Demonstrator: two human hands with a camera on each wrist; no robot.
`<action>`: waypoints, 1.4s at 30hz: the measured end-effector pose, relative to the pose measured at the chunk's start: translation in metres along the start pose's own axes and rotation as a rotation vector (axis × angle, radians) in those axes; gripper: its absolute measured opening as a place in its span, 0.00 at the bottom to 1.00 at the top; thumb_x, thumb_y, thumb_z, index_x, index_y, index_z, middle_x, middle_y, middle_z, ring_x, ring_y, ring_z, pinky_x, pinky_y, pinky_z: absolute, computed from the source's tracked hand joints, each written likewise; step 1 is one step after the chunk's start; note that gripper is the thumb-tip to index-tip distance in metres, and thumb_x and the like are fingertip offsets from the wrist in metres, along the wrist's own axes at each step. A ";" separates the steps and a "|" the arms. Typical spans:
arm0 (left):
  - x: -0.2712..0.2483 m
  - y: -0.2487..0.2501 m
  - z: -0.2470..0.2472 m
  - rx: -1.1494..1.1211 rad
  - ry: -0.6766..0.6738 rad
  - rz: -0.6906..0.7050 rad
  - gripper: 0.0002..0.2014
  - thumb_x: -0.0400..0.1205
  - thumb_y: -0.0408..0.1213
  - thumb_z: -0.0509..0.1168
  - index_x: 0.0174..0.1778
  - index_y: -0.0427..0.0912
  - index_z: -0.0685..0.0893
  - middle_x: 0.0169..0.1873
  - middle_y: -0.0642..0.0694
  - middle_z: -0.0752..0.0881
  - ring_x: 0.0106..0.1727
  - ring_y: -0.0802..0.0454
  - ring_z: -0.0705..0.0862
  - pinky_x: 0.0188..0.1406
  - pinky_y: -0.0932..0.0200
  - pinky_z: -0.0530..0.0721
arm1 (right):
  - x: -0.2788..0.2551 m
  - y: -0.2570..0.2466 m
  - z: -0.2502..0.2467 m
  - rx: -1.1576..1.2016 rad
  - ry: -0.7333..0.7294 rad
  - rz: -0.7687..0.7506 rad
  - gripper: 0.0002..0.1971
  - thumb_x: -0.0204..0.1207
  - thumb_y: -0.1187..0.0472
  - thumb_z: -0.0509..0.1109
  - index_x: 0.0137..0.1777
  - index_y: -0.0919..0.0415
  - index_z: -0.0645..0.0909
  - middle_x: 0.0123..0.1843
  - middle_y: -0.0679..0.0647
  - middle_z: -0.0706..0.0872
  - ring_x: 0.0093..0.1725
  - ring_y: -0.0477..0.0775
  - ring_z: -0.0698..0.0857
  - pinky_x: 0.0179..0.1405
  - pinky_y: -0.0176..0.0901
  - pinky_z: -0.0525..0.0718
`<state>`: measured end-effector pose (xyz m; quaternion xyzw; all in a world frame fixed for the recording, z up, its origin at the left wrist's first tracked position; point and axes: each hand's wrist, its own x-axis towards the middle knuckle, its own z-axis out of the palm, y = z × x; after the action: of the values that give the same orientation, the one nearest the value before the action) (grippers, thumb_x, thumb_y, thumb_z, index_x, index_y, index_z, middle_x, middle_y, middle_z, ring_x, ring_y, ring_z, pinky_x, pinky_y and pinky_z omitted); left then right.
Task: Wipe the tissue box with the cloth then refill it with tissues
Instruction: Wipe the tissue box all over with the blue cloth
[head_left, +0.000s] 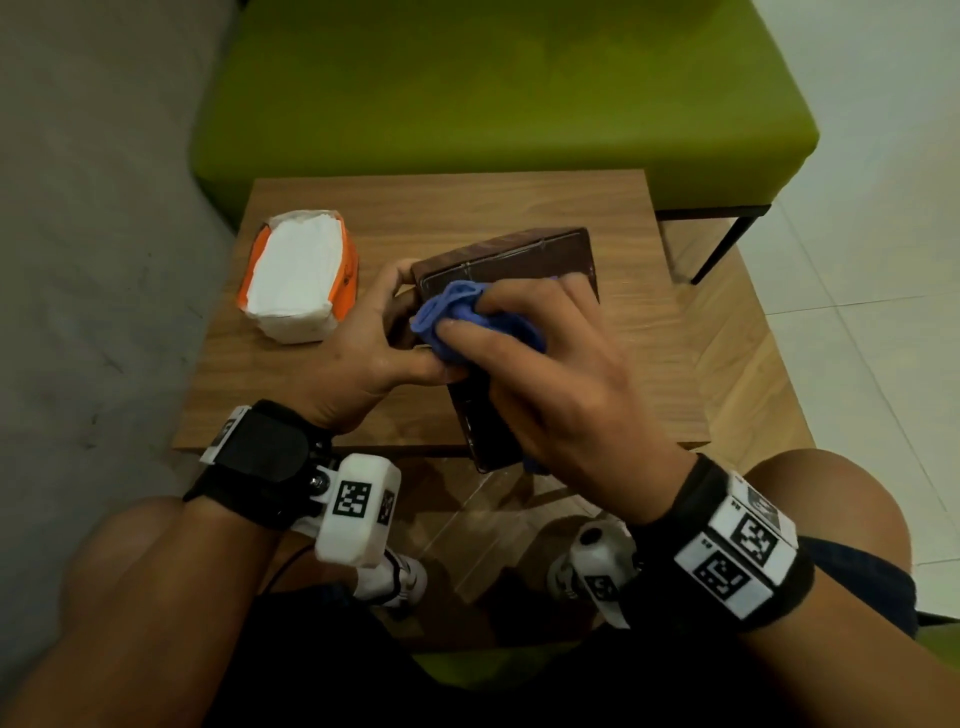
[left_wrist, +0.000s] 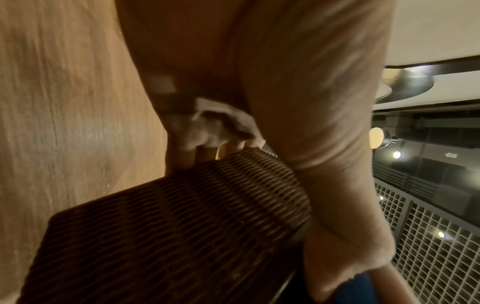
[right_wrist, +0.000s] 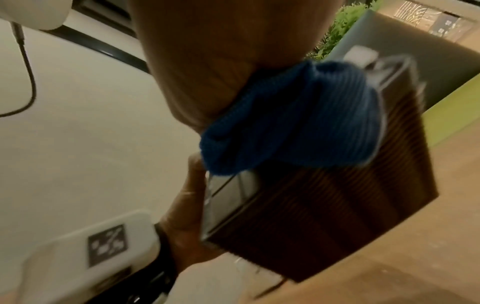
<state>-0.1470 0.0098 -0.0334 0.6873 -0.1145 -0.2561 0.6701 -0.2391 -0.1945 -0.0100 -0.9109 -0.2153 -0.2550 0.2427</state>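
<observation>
A: Where was the dark brown woven tissue box (head_left: 511, 260) at that moment?

B: Near the middle of the small wooden tabletop (head_left: 639, 332), tilted up and overhanging the near edge. The left hand (head_left: 358, 358) held it from nine o'clock, fingers curled round its far corner and thumb along its near side. The left wrist view showed the woven side (left_wrist: 168, 226) lying against that palm.

A: And the crumpled blue ribbed cloth (head_left: 467, 317)?

B: Bunched in the right hand (head_left: 550, 379), whose fingers were clamped round it, pressing it on the box's upturned face. The right wrist view showed the cloth (right_wrist: 293, 123) sitting over a pale framed panel on that face.

A: So still the wiping step, by the look of it?

B: I would judge so. The open orange-and-white pack of white tissues (head_left: 298, 278) lay at ten o'clock from the box, apart from both hands.

A: What could have gone wrong from there?

B: The box was tipped and hanging past the edge, so a hard stroke toward six o'clock could have dragged it out of the left hand's hold and off the tabletop. The loose bunch might also have skimmed over the weave and left the grooves dusty.
</observation>
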 end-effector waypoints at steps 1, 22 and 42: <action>0.000 -0.002 -0.001 -0.005 -0.002 -0.006 0.48 0.64 0.38 0.83 0.82 0.43 0.73 0.73 0.43 0.89 0.76 0.43 0.88 0.73 0.43 0.88 | -0.001 0.007 -0.002 -0.005 -0.019 0.004 0.15 0.90 0.64 0.64 0.68 0.66 0.90 0.65 0.69 0.86 0.57 0.64 0.81 0.56 0.48 0.79; 0.005 -0.012 0.001 -0.081 0.017 -0.009 0.45 0.67 0.41 0.80 0.83 0.43 0.75 0.76 0.37 0.87 0.78 0.36 0.86 0.75 0.36 0.86 | -0.003 0.001 -0.004 -0.049 -0.066 0.035 0.17 0.90 0.64 0.62 0.71 0.65 0.88 0.66 0.67 0.85 0.59 0.63 0.81 0.56 0.54 0.82; 0.015 0.003 0.012 -0.149 0.032 -0.050 0.36 0.72 0.47 0.75 0.79 0.45 0.81 0.70 0.41 0.91 0.69 0.41 0.92 0.58 0.48 0.94 | 0.011 0.033 -0.014 0.106 0.302 0.410 0.17 0.84 0.69 0.68 0.70 0.60 0.89 0.64 0.61 0.82 0.62 0.59 0.84 0.59 0.52 0.85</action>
<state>-0.1399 -0.0081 -0.0329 0.6422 -0.0673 -0.2696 0.7144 -0.2184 -0.2257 -0.0046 -0.8732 -0.0006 -0.3220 0.3658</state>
